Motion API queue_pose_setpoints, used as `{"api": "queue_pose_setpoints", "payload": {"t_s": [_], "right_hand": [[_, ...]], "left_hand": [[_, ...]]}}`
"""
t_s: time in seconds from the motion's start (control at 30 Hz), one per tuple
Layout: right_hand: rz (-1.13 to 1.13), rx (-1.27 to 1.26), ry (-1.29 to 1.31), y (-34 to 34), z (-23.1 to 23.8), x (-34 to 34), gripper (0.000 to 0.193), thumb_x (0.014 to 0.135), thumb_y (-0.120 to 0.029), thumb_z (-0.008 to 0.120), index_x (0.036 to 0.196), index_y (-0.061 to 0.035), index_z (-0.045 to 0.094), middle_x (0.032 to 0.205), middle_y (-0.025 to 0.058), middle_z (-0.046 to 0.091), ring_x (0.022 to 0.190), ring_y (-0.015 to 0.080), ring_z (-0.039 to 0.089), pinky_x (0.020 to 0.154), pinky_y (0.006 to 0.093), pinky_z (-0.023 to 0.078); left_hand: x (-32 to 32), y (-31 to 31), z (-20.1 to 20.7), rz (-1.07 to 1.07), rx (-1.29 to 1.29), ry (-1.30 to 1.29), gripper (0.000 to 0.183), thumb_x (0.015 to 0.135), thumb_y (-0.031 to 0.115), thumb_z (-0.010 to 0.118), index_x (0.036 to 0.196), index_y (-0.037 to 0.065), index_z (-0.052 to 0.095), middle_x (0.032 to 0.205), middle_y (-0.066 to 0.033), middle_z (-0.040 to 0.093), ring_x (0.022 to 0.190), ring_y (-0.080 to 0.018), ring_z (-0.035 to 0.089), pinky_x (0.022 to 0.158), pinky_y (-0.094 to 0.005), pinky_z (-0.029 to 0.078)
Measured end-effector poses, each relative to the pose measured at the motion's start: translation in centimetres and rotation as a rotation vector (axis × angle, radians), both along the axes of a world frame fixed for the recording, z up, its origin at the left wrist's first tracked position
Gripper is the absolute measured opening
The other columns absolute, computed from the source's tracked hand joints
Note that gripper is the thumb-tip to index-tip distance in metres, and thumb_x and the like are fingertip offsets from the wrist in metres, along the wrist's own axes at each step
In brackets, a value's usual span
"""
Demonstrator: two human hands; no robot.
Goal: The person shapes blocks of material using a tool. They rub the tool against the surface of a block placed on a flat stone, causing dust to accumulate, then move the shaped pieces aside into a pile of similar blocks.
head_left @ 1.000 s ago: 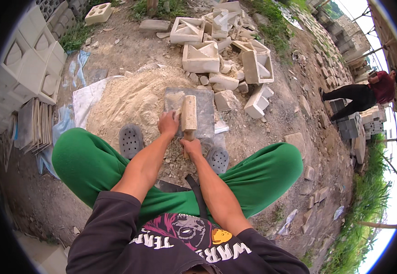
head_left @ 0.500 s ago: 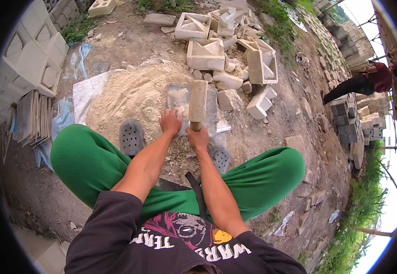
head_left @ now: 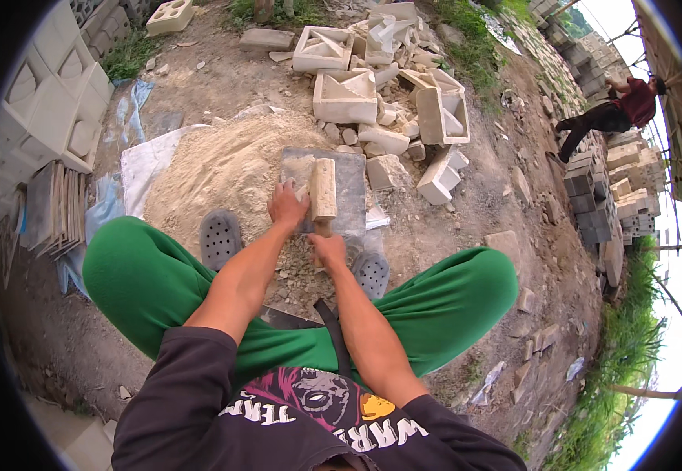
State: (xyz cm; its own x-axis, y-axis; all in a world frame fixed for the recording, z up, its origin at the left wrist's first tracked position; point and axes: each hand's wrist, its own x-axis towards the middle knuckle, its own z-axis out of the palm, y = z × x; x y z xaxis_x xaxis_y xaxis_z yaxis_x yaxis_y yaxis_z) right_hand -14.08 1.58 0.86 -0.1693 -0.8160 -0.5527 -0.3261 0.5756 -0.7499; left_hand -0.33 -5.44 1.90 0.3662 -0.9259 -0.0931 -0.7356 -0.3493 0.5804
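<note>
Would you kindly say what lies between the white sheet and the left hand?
The head view shows a pale powder heap between the sheet and left hand.

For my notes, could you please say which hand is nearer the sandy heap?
Left: the left hand is just right of the sandy heap; the right hand grips the mallet farther right.

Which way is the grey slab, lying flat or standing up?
Lying flat: the grey slab shows its broad top, with pale powder on it.

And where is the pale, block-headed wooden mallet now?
In the head view, the mallet is near the centre, in the person's right hand, its head over the flat grey slab.
</note>
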Motion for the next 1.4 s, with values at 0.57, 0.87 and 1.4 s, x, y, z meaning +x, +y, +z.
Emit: {"api": "queue_pose_setpoints", "payload": {"t_s": [0.57,0.87,1.4], "right_hand": [[-0.113,-0.118,0.047,-0.5,4.3,-1.0,0.033,0.073,-0.023,0.076,0.089,0.0053,0.067,0.068,0.0107,0.067,0.052,0.0222,0.066,0.048,0.0361,0.052],[0.058,-0.282,0.167,-1.9,6.0,0.6,0.042,0.07,-0.034,0.078,0.09,0.0012,0.07,0.086,0.0198,0.073,0.082,0.0366,0.071,0.071,0.0436,0.054],[0.019,0.098,0.008,0.3,4.2,1.2,0.035,0.069,-0.023,0.078,0.082,0.0078,0.069,0.072,0.0126,0.069,0.056,0.0228,0.068,0.051,0.0361,0.054]], "left_hand": [[0.0,-1.4,-0.6,-0.257,-0.114,0.011,0.046,0.084,0.034,0.066,0.126,0.014,0.063,0.113,-0.0119,0.064,0.112,-0.0303,0.058,0.096,-0.0471,0.045],[2.0,1.4,-0.7,-0.093,-0.175,-0.068,0.029,0.085,0.033,0.068,0.108,0.014,0.072,0.103,-0.0082,0.064,0.105,-0.0279,0.059,0.091,-0.0435,0.046],[1.7,4.2,-1.2,0.019,-0.211,-0.097,0.038,0.086,0.027,0.062,0.12,0.012,0.06,0.11,-0.0106,0.059,0.11,-0.0295,0.055,0.095,-0.0444,0.042]]}}
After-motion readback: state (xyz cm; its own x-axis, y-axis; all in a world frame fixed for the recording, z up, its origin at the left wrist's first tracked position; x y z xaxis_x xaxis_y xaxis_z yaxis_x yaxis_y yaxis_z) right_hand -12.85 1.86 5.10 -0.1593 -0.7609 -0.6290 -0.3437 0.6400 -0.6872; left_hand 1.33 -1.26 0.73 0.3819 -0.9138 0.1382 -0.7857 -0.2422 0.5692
